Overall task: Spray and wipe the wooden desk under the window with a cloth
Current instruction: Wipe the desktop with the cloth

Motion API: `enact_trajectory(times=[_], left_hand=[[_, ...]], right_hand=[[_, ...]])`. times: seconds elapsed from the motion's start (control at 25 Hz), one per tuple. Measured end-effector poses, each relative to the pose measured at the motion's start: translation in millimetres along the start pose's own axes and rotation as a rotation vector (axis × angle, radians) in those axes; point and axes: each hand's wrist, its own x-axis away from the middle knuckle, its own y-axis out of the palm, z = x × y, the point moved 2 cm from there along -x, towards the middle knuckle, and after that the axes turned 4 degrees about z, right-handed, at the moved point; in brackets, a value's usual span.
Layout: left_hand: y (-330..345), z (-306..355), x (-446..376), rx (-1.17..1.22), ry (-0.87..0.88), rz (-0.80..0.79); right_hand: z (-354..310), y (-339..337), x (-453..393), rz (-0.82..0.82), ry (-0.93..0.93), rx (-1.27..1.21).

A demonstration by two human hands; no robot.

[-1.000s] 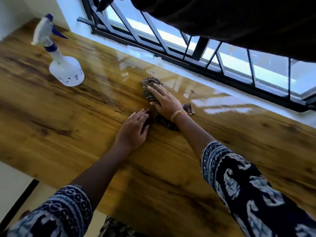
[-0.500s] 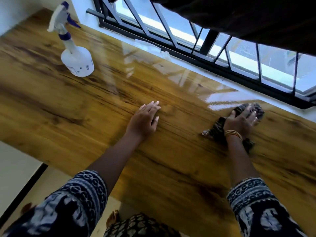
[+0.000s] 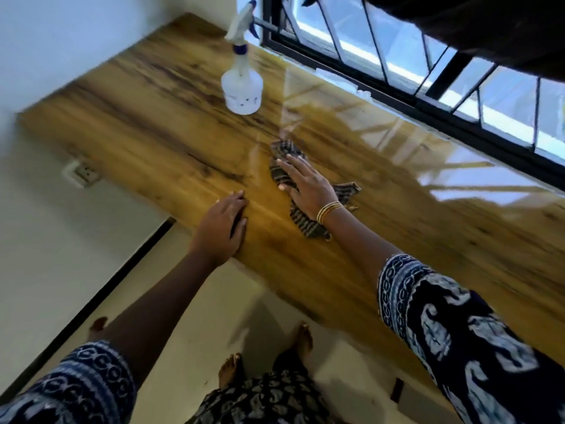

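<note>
A glossy wooden desk (image 3: 159, 123) runs under a barred window (image 3: 397, 56). My right hand (image 3: 308, 188) lies flat with straight fingers on a dark striped cloth (image 3: 282, 154), pressing it onto the desk near the middle. My left hand (image 3: 221, 228) rests palm down on the desk's near edge, a little left of the cloth and apart from it. A white spray bottle (image 3: 241, 87) with a blue trigger stands upright further back, left of the cloth, untouched.
A white wall meets the desk's left end, with a wall socket (image 3: 81, 174) below the desk. A dark curtain (image 3: 489, 32) hangs over the window at the top right. Below the near edge are the tiled floor (image 3: 189, 301) and my bare feet (image 3: 266, 353).
My right hand has swept the cloth from the right side of the desk back leftward to the middle. My left hand has stayed flat, now sitting at the near edge. The view has swung left.
</note>
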Motion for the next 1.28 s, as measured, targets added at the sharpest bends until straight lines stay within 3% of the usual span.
enact_trajectory(times=[0.08,0.24,0.44,0.64,0.8,0.88,1.0,1.16,1.28], left_hand=[[-17,-22,23,-0.05,-0.053,0.06],[-30,-41,59,-0.095,-0.125,0.036],[-38,-23,75,-0.085,-0.081,0.089],[-34,16,75,-0.036,0.057,0.096],[-19,73,55,0.043,0.218,0.072],[-11,112,44,0.092,0.309,0.042],[6,172,29,0.15,0.448,0.017],[47,241,3,0.181,0.537,-0.054],[85,294,-19,0.199,0.538,-0.127]], right_hand=[[-39,9,9,-0.013,-0.06,-0.044],[-114,25,61,-0.055,-0.196,-0.143],[-145,23,131,-0.019,-0.146,-0.433],[-134,-14,173,0.071,0.222,-0.715],[-82,-48,220,0.055,0.673,-1.401],[-58,-67,252,0.211,0.856,-1.693],[-26,-100,295,0.501,0.863,-1.866],[30,-146,333,0.891,0.825,-1.795],[92,-173,345,1.101,0.918,-1.568]])
